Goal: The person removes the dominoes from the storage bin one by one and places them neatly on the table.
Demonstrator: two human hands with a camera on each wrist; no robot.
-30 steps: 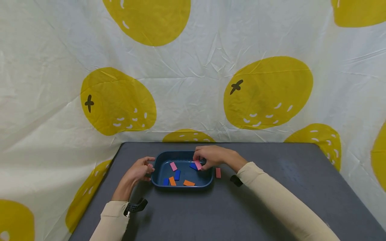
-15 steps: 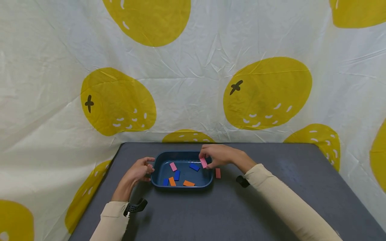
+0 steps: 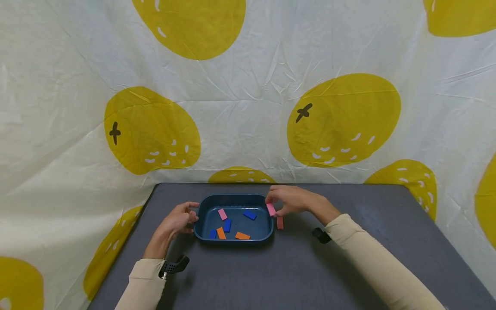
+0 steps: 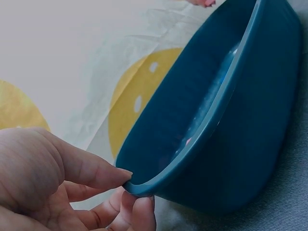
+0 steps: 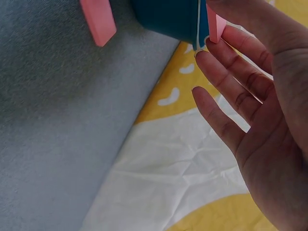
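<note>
My left hand (image 3: 179,219) pinches the left end rim of a dark blue tray (image 3: 234,242), its thumb on top and fingers beneath in the left wrist view. At the tray's right end, my right hand (image 3: 291,199) holds a flat pink block (image 3: 270,209) between thumb and fingers, over the rim. A second pink block (image 3: 280,223) lies on the table just outside that end. Inside the tray are a pink block (image 3: 222,214), blue blocks (image 3: 249,214) and orange blocks (image 3: 242,236), spread apart. In the right wrist view the held block (image 5: 216,25) overlaps the tray wall.
A dark grey table (image 3: 348,258) carries the tray near its far edge. Behind it hangs a white cloth (image 3: 248,129) printed with large yellow fruit shapes. Black bands (image 3: 176,263) sit on both wrists below pale sleeves.
My right hand has lifted the pink block from above the blue block and carried it right, to the tray's right rim. The left hand has stayed in place on the rim.
</note>
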